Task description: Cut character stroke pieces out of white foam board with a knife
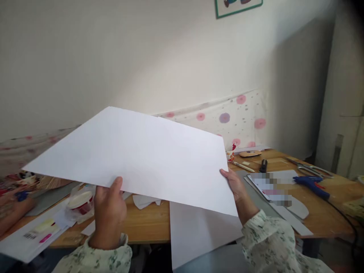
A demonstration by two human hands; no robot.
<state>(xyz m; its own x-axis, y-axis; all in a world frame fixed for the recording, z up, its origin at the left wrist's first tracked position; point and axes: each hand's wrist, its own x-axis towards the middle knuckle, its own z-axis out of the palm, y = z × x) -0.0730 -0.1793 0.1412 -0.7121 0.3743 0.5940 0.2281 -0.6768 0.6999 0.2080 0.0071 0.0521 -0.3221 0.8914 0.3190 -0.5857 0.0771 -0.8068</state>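
Observation:
A large blank white sheet of cardboard (153, 155) is held up in front of me, tilted above the table. My left hand (110, 208) grips its near edge, thumb on top and fingers underneath. At the right edge, my right hand (234, 185) pinches the sheet, with the thumb on the upper face and the other fingers mostly behind it. Below hangs a second white sheet (196, 235), partly over the table's front edge and partly hidden by the held one. White cut pieces (146, 201) lie on the table behind the held sheet's near edge.
On the right of the wooden table (338, 201) are a blue glue gun (311, 185) with a cord, scissors (308, 167), a pencil (242, 166) and a phone-like object (269, 189). At left stand a lidded tub (81, 203) and a white package (40, 231); another person's arm (14, 208) reaches in.

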